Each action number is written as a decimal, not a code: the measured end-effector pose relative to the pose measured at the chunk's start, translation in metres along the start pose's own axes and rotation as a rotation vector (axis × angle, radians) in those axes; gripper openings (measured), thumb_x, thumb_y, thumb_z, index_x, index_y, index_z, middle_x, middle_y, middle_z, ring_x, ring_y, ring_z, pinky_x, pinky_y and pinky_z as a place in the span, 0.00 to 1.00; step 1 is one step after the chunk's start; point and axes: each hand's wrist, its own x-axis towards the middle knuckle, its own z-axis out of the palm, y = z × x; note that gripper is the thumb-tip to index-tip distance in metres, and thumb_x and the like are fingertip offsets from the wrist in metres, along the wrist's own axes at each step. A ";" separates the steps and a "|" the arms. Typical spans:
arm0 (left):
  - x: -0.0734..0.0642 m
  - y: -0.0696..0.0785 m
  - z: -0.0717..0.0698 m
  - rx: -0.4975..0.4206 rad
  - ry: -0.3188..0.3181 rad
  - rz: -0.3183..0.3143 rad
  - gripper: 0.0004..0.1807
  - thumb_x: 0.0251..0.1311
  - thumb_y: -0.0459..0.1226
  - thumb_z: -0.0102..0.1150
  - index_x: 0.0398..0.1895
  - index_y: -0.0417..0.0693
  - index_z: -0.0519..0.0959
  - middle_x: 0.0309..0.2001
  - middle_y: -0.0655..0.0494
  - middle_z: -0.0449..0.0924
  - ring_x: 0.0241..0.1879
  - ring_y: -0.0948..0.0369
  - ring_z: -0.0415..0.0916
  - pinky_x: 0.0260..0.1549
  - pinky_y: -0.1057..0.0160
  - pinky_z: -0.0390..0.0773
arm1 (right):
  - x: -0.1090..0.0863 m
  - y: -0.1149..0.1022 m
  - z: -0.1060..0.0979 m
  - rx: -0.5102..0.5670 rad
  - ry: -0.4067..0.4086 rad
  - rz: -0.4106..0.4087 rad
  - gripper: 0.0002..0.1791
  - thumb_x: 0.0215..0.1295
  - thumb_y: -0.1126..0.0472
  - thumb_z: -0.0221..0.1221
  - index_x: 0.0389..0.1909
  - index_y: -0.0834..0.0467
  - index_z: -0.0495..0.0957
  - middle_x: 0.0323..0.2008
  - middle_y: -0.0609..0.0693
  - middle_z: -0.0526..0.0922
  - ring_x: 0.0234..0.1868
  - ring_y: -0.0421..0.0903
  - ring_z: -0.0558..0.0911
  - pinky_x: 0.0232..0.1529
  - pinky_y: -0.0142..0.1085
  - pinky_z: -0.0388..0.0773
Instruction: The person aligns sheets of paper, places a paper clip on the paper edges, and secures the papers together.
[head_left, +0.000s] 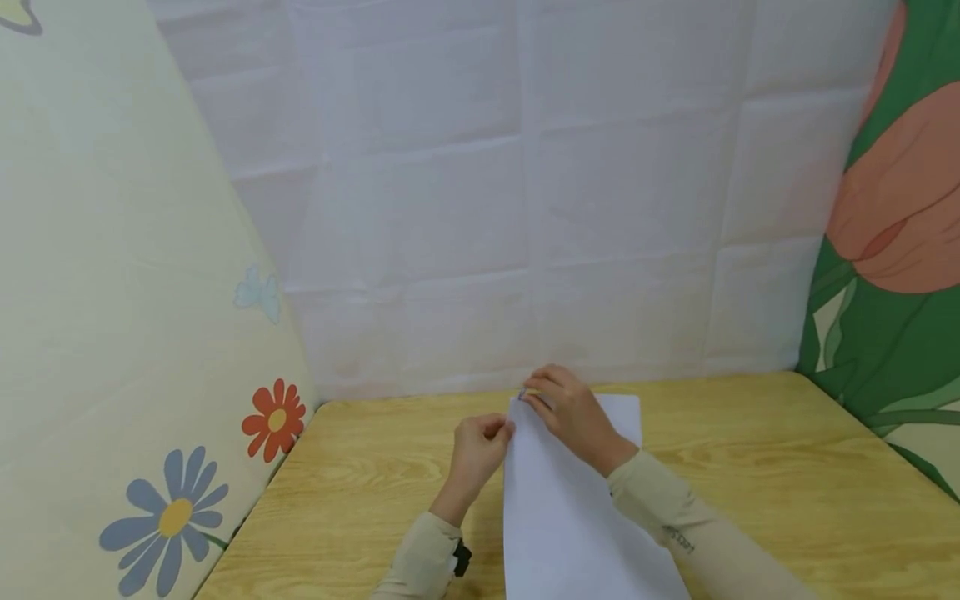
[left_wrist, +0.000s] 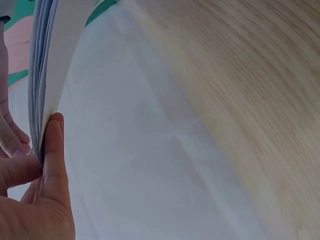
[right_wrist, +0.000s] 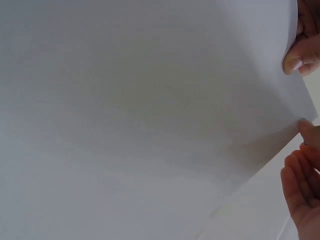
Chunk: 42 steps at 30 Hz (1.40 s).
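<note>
A stack of white paper sheets (head_left: 570, 508) is held up over the table, its layered edges (left_wrist: 41, 75) showing in the left wrist view. My left hand (head_left: 478, 454) pinches the stack's left edge near the top, thumb on one face and fingers on the other. At the top left corner, my right hand (head_left: 573, 417) pinches a small bluish thing (head_left: 522, 392) against the paper. That thing is mostly covered by the fingertips, so its kind cannot be told. In the right wrist view the broad white face of the paper fills most of the picture.
A wood-grain table (head_left: 375, 475) lies beneath the hands. Behind it hangs a creased white cloth (head_left: 427, 208). A cream panel with painted flowers (head_left: 150, 333) stands on the left, and a green panel with pink blossoms (head_left: 907, 350) on the right.
</note>
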 end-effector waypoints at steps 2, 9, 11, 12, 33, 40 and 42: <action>0.000 0.000 0.000 0.003 0.000 0.011 0.05 0.56 0.26 0.60 0.30 0.33 0.85 0.24 0.47 0.83 0.22 0.67 0.73 0.21 0.71 0.73 | -0.001 0.000 0.001 -0.003 0.017 -0.027 0.12 0.46 0.72 0.71 0.34 0.66 0.83 0.34 0.56 0.80 0.37 0.50 0.80 0.38 0.38 0.80; 0.000 -0.001 -0.001 0.013 0.008 0.053 0.05 0.56 0.25 0.59 0.29 0.32 0.85 0.23 0.46 0.83 0.21 0.67 0.73 0.20 0.72 0.73 | -0.001 0.001 0.005 -0.007 0.018 -0.068 0.14 0.45 0.73 0.72 0.36 0.67 0.82 0.36 0.57 0.79 0.38 0.51 0.79 0.38 0.38 0.80; -0.001 -0.001 0.000 0.010 0.015 0.068 0.05 0.55 0.25 0.59 0.28 0.32 0.85 0.22 0.46 0.83 0.21 0.67 0.73 0.20 0.72 0.72 | -0.001 0.001 0.006 -0.019 0.007 -0.073 0.15 0.45 0.72 0.72 0.36 0.67 0.82 0.36 0.57 0.79 0.38 0.51 0.79 0.37 0.37 0.80; -0.001 -0.001 0.000 0.008 0.018 0.070 0.05 0.55 0.25 0.59 0.28 0.32 0.85 0.22 0.46 0.83 0.21 0.68 0.73 0.20 0.72 0.72 | -0.002 0.001 0.006 -0.023 0.002 -0.075 0.15 0.45 0.72 0.72 0.36 0.67 0.82 0.36 0.56 0.79 0.38 0.51 0.79 0.37 0.37 0.80; -0.003 -0.004 0.002 0.012 0.046 0.106 0.05 0.55 0.24 0.59 0.27 0.32 0.85 0.22 0.45 0.82 0.20 0.69 0.72 0.19 0.71 0.73 | 0.002 0.002 0.004 -0.041 -0.089 -0.129 0.14 0.47 0.71 0.71 0.36 0.66 0.82 0.38 0.56 0.79 0.40 0.49 0.79 0.37 0.34 0.80; -0.001 -0.004 0.002 0.007 0.031 0.092 0.06 0.57 0.24 0.59 0.28 0.33 0.85 0.22 0.47 0.82 0.20 0.68 0.73 0.19 0.71 0.73 | 0.001 0.002 0.005 -0.031 -0.108 -0.124 0.13 0.48 0.72 0.71 0.36 0.67 0.82 0.38 0.56 0.79 0.40 0.50 0.79 0.38 0.35 0.80; -0.001 -0.005 0.002 0.006 0.026 0.095 0.06 0.57 0.25 0.59 0.28 0.33 0.85 0.22 0.47 0.82 0.21 0.67 0.74 0.19 0.71 0.73 | 0.000 0.003 0.005 -0.032 -0.112 -0.120 0.14 0.47 0.72 0.71 0.37 0.67 0.82 0.39 0.56 0.79 0.41 0.50 0.79 0.38 0.35 0.80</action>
